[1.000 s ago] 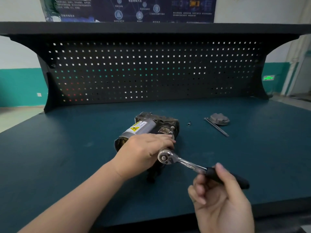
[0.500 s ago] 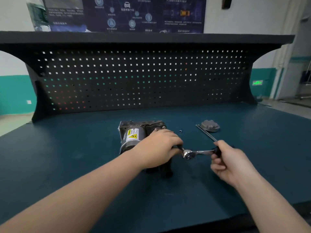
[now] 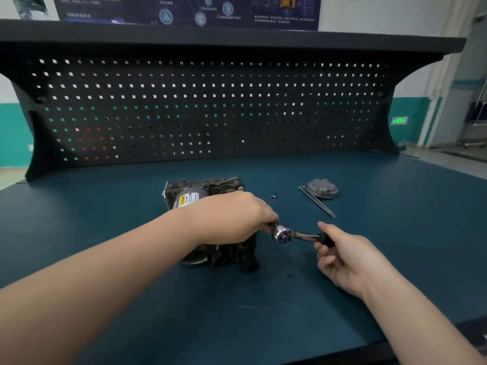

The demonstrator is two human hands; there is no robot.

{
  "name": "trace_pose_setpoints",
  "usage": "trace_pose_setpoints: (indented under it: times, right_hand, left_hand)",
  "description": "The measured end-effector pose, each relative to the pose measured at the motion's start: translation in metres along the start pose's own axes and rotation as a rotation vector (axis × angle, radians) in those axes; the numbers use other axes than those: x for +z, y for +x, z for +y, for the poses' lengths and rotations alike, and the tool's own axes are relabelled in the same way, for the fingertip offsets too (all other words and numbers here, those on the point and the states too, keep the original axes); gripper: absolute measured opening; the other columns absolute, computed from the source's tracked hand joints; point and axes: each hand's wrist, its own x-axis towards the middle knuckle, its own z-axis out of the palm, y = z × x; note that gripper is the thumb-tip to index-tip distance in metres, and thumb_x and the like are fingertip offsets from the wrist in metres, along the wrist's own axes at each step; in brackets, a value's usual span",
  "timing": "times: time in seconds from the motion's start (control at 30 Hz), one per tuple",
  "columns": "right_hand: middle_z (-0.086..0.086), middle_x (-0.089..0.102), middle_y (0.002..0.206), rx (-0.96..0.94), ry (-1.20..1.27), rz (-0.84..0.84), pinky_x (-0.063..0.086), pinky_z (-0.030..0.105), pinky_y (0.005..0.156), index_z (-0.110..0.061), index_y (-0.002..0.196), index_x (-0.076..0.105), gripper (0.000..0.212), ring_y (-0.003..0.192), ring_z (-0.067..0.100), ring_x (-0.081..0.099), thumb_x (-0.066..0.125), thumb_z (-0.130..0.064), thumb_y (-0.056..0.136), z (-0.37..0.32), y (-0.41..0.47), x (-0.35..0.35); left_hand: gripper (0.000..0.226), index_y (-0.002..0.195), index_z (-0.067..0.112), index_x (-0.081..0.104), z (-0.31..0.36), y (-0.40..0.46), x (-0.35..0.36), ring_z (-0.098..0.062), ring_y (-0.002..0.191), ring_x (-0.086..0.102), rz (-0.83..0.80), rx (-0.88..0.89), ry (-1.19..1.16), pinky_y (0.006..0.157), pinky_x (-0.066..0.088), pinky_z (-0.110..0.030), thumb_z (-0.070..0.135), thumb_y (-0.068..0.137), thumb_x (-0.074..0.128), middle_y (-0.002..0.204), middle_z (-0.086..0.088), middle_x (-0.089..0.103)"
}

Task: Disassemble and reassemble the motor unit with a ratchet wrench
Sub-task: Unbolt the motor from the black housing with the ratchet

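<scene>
A: On the dark teal bench [image 3: 105, 233] before the black pegboard [image 3: 210, 106], what differs from half a second ago?

B: Little. The left hand [image 3: 232, 217] still covers the grey motor unit [image 3: 203, 191], fingertips pinching the chrome ratchet wrench [image 3: 283, 233] head; the right hand's [image 3: 342, 256] grip stays curled round its black handle.

A: Hidden?

B: The fastener.

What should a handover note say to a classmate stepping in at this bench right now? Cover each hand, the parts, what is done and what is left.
Left hand rests on the motor unit, fingertips at the ratchet wrench head.
Right hand grips the wrench's black handle.
Already off, lying on the bench to the right: metal end cover, two long bolts, small socket.
Left: work the fastener under the wrench head, finish stripping, then reassemble.
</scene>
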Motion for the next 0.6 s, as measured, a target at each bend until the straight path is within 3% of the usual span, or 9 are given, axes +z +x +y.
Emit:
trace_pose_setpoints:
  times: [0.1,0.2,0.27,0.33,0.4,0.53,0.6]
  right_hand:
    - [0.009,0.054,0.042,-0.131,-0.103,0.006,0.028,0.014,0.029,-0.003,0.075,0.05,0.033,0.031,0.009,0.042,0.059,-0.027,0.095,-0.011,0.001,-0.001]
    - [0.009,0.058,0.045,-0.412,-0.27,-0.027,0.026,0.017,0.03,-0.004,0.076,0.049,0.032,0.031,0.011,0.042,0.053,-0.027,0.099,-0.029,-0.004,0.002]
    - [0.006,0.063,0.051,-0.623,-0.356,-0.058,0.028,0.019,0.03,-0.012,0.083,0.046,0.023,0.034,0.012,0.049,0.056,-0.027,0.097,-0.037,-0.011,0.005]
    - [0.005,0.065,0.056,-0.707,-0.413,-0.062,0.032,0.019,0.032,-0.016,0.086,0.044,0.022,0.038,0.011,0.053,0.059,-0.03,0.095,-0.042,-0.015,0.008]
    - [0.004,0.062,0.05,-0.612,-0.403,-0.03,0.03,0.019,0.03,-0.013,0.084,0.046,0.022,0.035,0.011,0.05,0.058,-0.028,0.096,-0.039,-0.013,0.007]
    - [0.01,0.054,0.044,-0.132,-0.263,-0.046,0.026,0.012,0.029,0.0,0.074,0.056,0.029,0.032,0.01,0.043,0.057,-0.02,0.096,-0.008,-0.008,-0.009]
    - [0.011,0.055,0.046,-0.099,-0.206,-0.038,0.028,0.013,0.029,0.003,0.075,0.057,0.027,0.034,0.011,0.044,0.061,-0.017,0.093,-0.003,-0.011,-0.013]
  left_hand:
    - [0.029,0.124,0.015,0.055,0.002,-0.002,0.006,-0.02,0.111,0.054,-0.003,0.021,0.121,0.099,0.038,-0.037,0.024,0.102,0.038,0.121,0.001,0.06]
    - [0.032,0.129,0.014,0.052,0.007,-0.004,0.017,-0.018,0.118,0.051,0.065,-0.021,0.164,0.107,0.028,-0.034,0.018,0.103,0.035,0.125,0.001,0.058]
    - [0.033,0.129,0.012,0.054,0.008,-0.005,0.019,-0.02,0.116,0.052,0.1,-0.032,0.151,0.106,0.03,-0.036,0.014,0.101,0.036,0.124,-0.001,0.06]
    - [0.031,0.125,0.01,0.057,0.009,-0.007,0.018,-0.022,0.113,0.054,0.115,-0.034,0.144,0.103,0.034,-0.037,0.011,0.1,0.038,0.119,-0.002,0.063]
    - [0.028,0.12,0.007,0.059,0.01,-0.009,0.02,-0.025,0.108,0.056,0.141,-0.031,0.137,0.103,0.035,-0.039,0.008,0.098,0.041,0.114,-0.004,0.065]
    - [0.022,0.103,0.001,0.068,0.015,-0.018,0.025,-0.026,0.088,0.065,0.26,-0.004,0.151,0.102,0.045,-0.046,-0.006,0.084,0.06,0.095,-0.009,0.07]
    - [0.021,0.095,0.0,0.07,0.013,-0.019,0.027,-0.025,0.079,0.067,0.323,0.024,0.152,0.097,0.049,-0.047,-0.009,0.077,0.066,0.086,-0.009,0.071]
